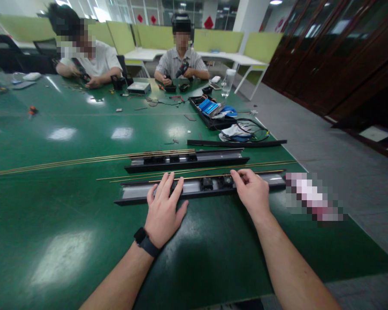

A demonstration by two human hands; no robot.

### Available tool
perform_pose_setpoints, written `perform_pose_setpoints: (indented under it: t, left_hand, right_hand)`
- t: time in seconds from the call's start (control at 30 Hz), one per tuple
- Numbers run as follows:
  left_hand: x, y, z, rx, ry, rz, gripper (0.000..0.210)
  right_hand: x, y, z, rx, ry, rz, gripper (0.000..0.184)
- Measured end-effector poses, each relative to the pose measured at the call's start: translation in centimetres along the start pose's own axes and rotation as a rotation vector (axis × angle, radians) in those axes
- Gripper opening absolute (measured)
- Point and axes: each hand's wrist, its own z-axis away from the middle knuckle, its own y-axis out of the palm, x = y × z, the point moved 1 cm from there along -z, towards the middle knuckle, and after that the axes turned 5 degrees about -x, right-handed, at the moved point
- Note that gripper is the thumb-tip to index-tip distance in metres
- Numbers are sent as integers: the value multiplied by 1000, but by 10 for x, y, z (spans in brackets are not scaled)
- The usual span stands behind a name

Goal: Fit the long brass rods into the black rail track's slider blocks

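A long black channel (136,199) with a pale inside lies across the table in front of me. Several small black blocks (207,184) sit inside it, and a thin brass rod (200,176) runs along its far edge. My left hand (163,213), wearing a dark watch, rests palm down over the channel's left part with its fingers spread. Near the right part, my right hand (254,193) has thumb and fingers closed in a pinch at the rod. The fingers partly hide the contact.
Behind lies a second black channel (213,163) with long brass rods (67,161) across it. Further back are a black strip (239,143), gloves (237,131) and a black tray (210,122). Two people work across the green table (93,241), one holding a power drill (183,69).
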Motion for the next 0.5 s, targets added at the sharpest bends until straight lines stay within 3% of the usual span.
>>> perform_pose_setpoints:
  t: [0.5]
  left_hand:
    - [0, -1, 0, -13, -7, 9, 59]
  right_hand:
    - [0, -2, -2, -41, -40, 69, 60]
